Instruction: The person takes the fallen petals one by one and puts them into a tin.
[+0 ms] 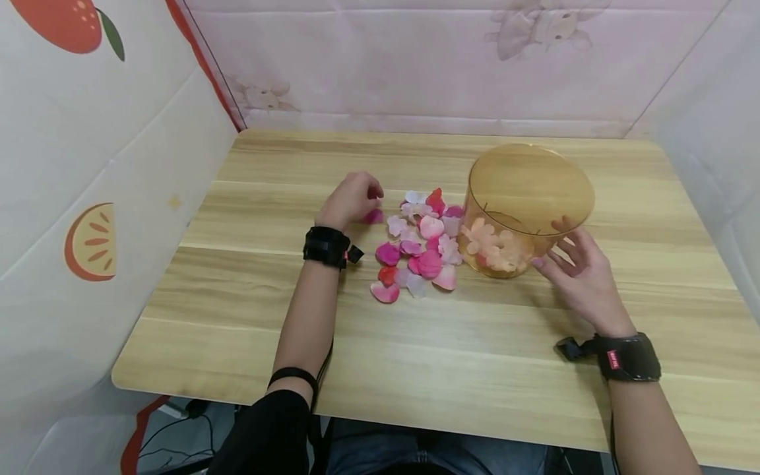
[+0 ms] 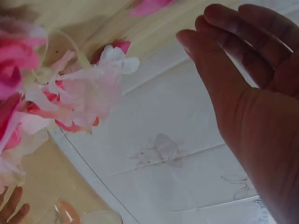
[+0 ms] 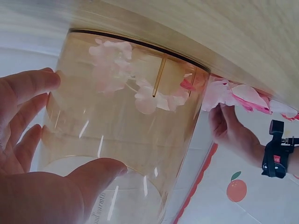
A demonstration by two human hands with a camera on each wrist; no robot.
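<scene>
The wooden table [image 1: 249, 316] spreads out in front of me, with pale printed panels standing round its far and side edges. On its right half stands a clear amber tub [image 1: 530, 198], upright, with some pale petals lying in its bottom. My right hand [image 1: 578, 274] is against the tub's near right side, fingers spread and fairly straight, the thumb and fingertips touching the wall rather than curling round it. Just left of the tub, and touching its base, a heap of pink, red and white petals [image 1: 418, 247] lies loose on the wood. My left hand [image 1: 350, 201] rests at the heap's far left edge, fingers curled down over a single pink petal [image 1: 374, 216]; whether I actually pinch it I cannot tell.
</scene>
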